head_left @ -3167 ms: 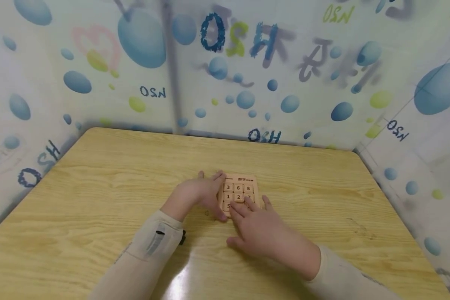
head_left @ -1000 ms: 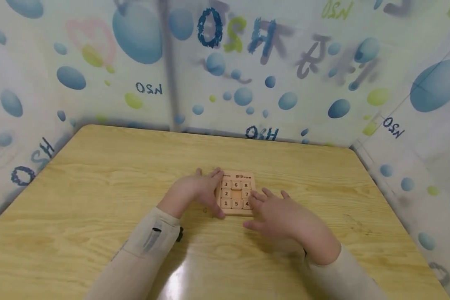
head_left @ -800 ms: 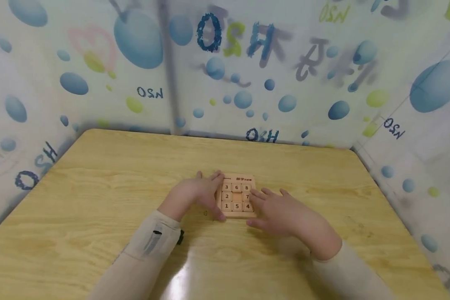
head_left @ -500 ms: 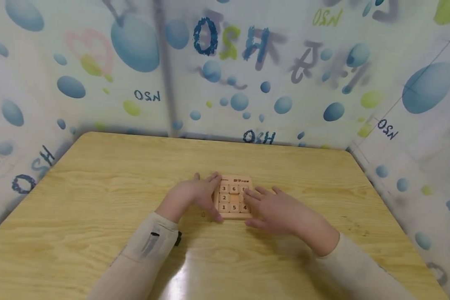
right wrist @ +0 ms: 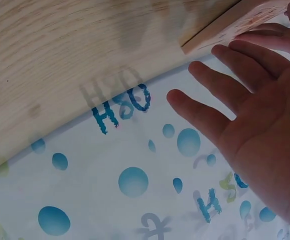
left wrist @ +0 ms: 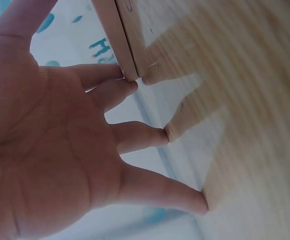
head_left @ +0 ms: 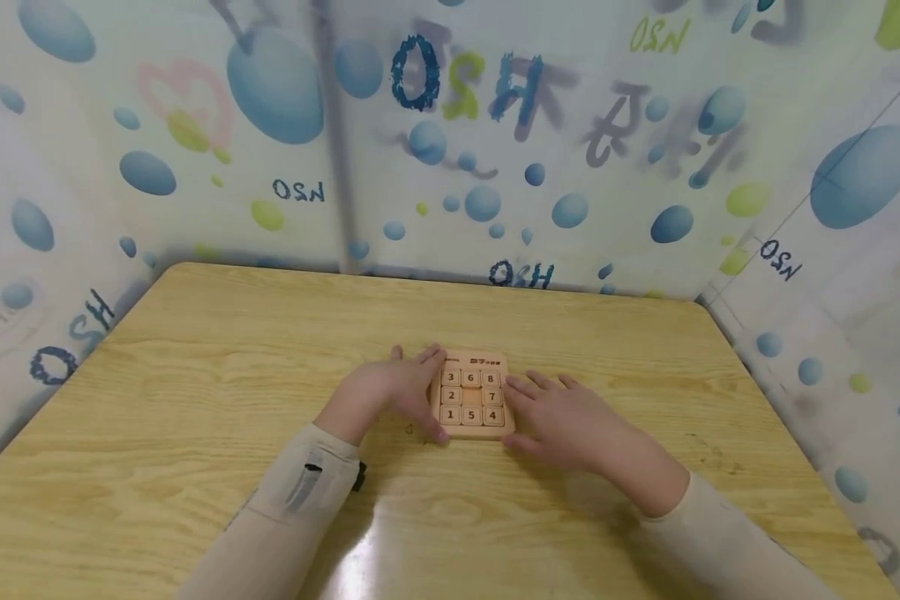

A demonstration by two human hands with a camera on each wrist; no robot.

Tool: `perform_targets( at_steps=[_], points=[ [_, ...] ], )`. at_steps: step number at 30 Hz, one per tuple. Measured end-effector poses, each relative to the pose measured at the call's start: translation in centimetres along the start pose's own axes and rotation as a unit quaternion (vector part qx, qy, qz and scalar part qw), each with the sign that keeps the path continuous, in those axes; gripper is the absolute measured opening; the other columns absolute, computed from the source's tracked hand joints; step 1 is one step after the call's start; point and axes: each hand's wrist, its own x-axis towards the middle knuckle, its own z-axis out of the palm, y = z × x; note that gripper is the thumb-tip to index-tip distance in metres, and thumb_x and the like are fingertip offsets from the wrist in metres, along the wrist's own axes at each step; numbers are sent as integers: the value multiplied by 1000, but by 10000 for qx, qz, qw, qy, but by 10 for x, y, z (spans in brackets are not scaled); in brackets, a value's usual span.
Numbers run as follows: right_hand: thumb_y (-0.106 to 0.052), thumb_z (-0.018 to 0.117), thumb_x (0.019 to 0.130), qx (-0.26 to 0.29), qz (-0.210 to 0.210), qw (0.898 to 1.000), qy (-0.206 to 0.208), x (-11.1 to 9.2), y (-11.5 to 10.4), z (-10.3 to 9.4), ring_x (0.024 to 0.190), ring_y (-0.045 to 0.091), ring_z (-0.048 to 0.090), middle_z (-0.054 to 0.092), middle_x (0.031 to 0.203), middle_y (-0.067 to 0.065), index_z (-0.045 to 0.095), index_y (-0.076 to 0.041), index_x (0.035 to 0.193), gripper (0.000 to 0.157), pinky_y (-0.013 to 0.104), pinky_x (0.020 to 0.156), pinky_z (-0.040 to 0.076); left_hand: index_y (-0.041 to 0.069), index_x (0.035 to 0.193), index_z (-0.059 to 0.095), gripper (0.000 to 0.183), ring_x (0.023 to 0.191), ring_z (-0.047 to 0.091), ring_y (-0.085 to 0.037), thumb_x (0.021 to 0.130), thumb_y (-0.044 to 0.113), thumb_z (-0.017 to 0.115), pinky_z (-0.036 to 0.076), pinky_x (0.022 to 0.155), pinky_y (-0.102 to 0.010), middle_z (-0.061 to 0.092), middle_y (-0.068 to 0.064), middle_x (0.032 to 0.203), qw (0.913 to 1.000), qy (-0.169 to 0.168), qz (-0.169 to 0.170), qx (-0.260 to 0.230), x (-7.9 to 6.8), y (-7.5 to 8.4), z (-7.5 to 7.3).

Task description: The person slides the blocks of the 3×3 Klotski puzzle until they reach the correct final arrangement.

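Observation:
A wooden sliding number puzzle (head_left: 476, 434) lies flat on the table. Its tiles read 3 6 8 on top, 2, a gap and 7 in the middle, and 1 5 4 at the bottom. Along its left side my left hand (head_left: 401, 392) is spread, thumb at the near corner, fingertips at the far one. In the left wrist view two straight fingers (left wrist: 110, 95) touch the board's edge while the others reach the tabletop. My right hand (head_left: 562, 421) sits at the puzzle's right edge, fingers extended and apart, holding nothing. The right wrist view shows its open palm.
The yellow wood-grain table (head_left: 270, 333) spreads on all sides of the puzzle. Behind it and at both sides stands a white wall covering (head_left: 630, 242) with blue and green drops and lettering.
Earlier, 1 and 2 stood side by side in the middle row; now 2 is at middle left, 1 below it, the centre vacant. My right hand has drawn back rightward off the tiles.

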Motion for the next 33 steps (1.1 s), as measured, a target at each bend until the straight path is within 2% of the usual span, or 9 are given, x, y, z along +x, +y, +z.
perform_targets(
  at_steps=[9,18,28,33],
  points=[
    [-55,59,106,146,-175,9992,-341,-16,-19,-2,162,35,34,39,173,1,45,-15,163,71,66,130,31,18,173,10,135,163,-3,-54,75,55,94,8,127,-79,2,0,182,10000,48,8,44,-3,0,0],
    [-59,58,104,67,-430,9988,-215,-14,-44,3,165,31,27,33,176,-5,39,-18,166,77,68,131,26,17,173,11,133,163,-1,-54,76,56,93,10,128,-79,3,-1,182,9999,43,25,137,-3,0,1],
    [-59,58,105,4,-302,9993,-228,-5,-48,1,166,30,25,32,176,-4,40,-18,166,76,70,131,23,16,173,11,134,163,1,-56,75,55,94,11,128,-78,4,-2,182,9998,66,41,182,-1,1,1],
    [-59,57,105,116,-23,9997,-205,0,-41,-4,166,34,24,33,176,0,40,-15,166,77,71,132,20,17,173,11,134,163,0,-55,75,55,94,10,127,-79,4,-1,182,9999,59,32,125,-2,1,1]
  ],
)
